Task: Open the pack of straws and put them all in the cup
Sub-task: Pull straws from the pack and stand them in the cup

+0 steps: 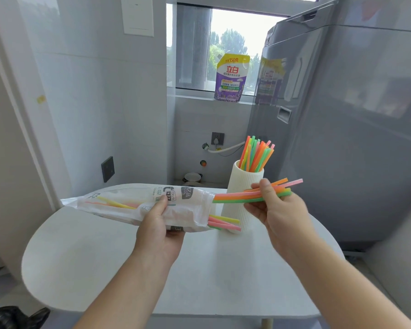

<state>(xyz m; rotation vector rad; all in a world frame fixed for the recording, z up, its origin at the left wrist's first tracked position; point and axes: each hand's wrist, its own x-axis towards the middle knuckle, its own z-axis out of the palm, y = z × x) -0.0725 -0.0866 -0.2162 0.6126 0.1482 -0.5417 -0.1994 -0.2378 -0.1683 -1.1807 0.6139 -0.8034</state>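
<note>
My left hand (158,230) grips a clear plastic straw pack (138,203), held level above the table with its open end to the right. A few pink, yellow and green straws (224,223) poke out of that end, and others lie inside. My right hand (274,210) pinches a small bundle of orange, pink and green straws (252,195), held level just in front of the cup and clear of the pack. The tall white ribbed cup (235,186) stands upright on the table and holds several bright straws (255,154) leaning to the right.
The white oval table (199,276) carries the cup near its far right side. A grey washing machine (342,127) stands close on the right. A detergent pouch (231,77) sits on the window sill behind. A white wall with sockets lies to the left.
</note>
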